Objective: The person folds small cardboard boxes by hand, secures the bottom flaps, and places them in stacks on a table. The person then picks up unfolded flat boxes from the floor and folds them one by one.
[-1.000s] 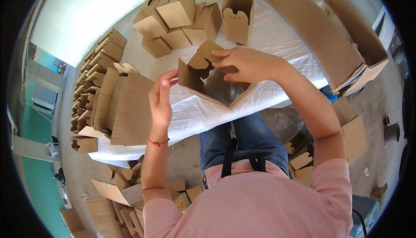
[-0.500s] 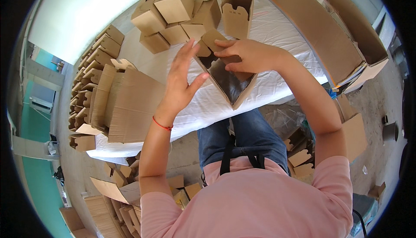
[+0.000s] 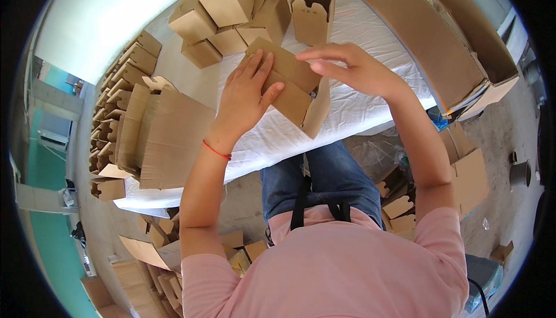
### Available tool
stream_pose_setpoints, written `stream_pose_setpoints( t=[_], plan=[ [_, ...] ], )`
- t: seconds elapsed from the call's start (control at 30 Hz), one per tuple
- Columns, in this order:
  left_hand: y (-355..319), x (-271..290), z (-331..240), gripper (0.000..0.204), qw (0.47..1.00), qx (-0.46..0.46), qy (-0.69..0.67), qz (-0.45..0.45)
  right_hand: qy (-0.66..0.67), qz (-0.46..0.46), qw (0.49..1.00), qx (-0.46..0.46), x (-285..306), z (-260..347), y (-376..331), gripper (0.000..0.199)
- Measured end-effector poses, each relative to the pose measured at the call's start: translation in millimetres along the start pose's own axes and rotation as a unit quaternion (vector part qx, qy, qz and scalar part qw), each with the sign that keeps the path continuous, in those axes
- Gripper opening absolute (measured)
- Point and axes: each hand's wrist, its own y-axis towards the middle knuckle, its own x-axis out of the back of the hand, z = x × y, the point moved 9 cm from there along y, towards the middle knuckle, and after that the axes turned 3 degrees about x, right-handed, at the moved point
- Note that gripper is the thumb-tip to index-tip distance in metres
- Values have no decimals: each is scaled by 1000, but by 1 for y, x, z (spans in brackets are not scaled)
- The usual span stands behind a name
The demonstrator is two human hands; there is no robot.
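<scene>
A small brown cardboard box (image 3: pixel 288 99) stands in front of me on the white-covered table, its upper side largely covered by folded flaps. My left hand (image 3: pixel 248 89) lies on the box's left side, fingers outstretched and thumb apart, touching the cardboard. Over the right edge of the box is my right hand (image 3: pixel 350 70), fingers extended and nothing in them. Whether its fingertips touch the flap I cannot tell. Through a narrow gap at the right flap a bit of the inside shows; the rest of the interior is hidden.
Several closed boxes (image 3: pixel 229 5) are stacked beyond my hands, beside an open-topped box (image 3: pixel 313 20). A long carton (image 3: pixel 425 40) lies at right. On the left, a large carton (image 3: pixel 174 138) stands by rows of folded boxes (image 3: pixel 116 95). More cardboard (image 3: pixel 145 283) lies on the floor.
The box's flaps have been folded inward over its opening, which showed the inside before. My left hand has come onto the cardboard; my right hand has moved out of the box and to the right.
</scene>
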Motion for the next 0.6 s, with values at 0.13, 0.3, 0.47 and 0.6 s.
stream_pose_setpoints(
  t=[0.13, 0.3, 0.47, 0.6],
  plan=[
    [0, 6, -12, 59, 993, 35, 108, -15, -31, -193, 978, 69, 0, 16, -38, 67],
    [5, -1, -27, 49, 980, 72, 187, -13, -160, -301, 936, 85, -36, 24, -43, 79],
    [17, 5, -19, 38, 993, 32, 104, 46, -314, -183, 924, 120, -69, 17, -16, 75],
    [31, 6, 0, 29, 993, -94, -66, -17, -233, -273, 917, 172, -36, 17, -19, 67]
  ],
)
